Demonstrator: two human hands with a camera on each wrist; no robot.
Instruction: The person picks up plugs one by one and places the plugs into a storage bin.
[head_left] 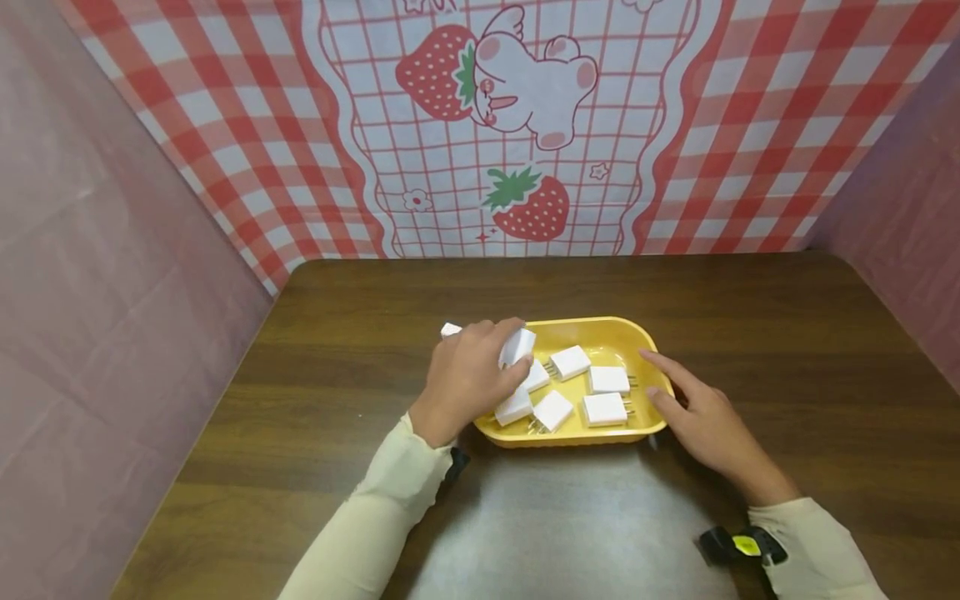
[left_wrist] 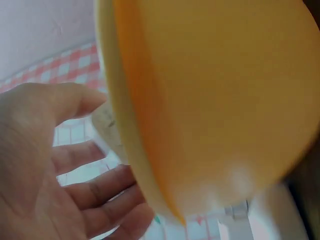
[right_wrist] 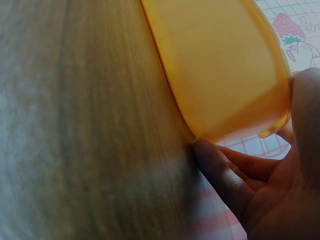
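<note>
My left hand (head_left: 471, 367) bends over the left end of a yellow plastic basket (head_left: 600, 323). Between its thumb and fingers it pinches a white plug adapter (head_left: 517, 346), which overlaps the basket rim in the left wrist view. Several more white plug adapters (head_left: 570, 362) lie inside the basket, metal prongs pointing various ways. Another white piece (head_left: 450, 330) peeks out behind the left hand, mostly hidden. At the basket's right end, my right hand (head_left: 705, 421) holds the end wall: its thumb (right_wrist: 304, 115) lies over the rim, and another fingertip touches low on the outside.
The basket stands on a dark wood-grain table (head_left: 337, 333). Behind rises a red-and-white checked cloth (head_left: 247, 100) with strawberry pictures, and pale pink cloths (head_left: 112, 292) hang at the sides. Black bands (head_left: 742, 546) circle the wrists over cream sleeves.
</note>
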